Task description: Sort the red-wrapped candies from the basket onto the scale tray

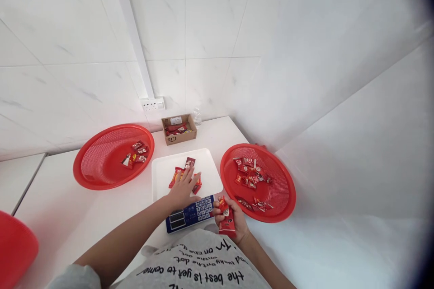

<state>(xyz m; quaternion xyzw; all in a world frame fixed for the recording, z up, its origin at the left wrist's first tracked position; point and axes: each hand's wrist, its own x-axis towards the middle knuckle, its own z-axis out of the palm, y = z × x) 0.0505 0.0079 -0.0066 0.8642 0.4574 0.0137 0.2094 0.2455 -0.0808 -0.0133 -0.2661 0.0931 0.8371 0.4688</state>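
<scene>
My left hand [183, 188] reaches over the white tray [208, 167] of a digital scale, its fingers spread above several red snack packets [175, 175]. A dark red packet [190, 161] lies just past my fingertips; whether the hand touches any packet is hard to see. Close to my body, beside the scale's blue keypad [191, 215], my right hand [239, 222] is closed around red snack packets [227, 225]. To the right stands a red mesh basket [291, 189] with several red packets [252, 172] in it.
Another red basket [79, 167] with a few packets stands at left. Behind the scale is a cardboard box [181, 137] of packets, with a clear plastic item [197, 115] beside it. A red container [15, 248] shows at lower left. A wall socket [152, 104] is behind the table.
</scene>
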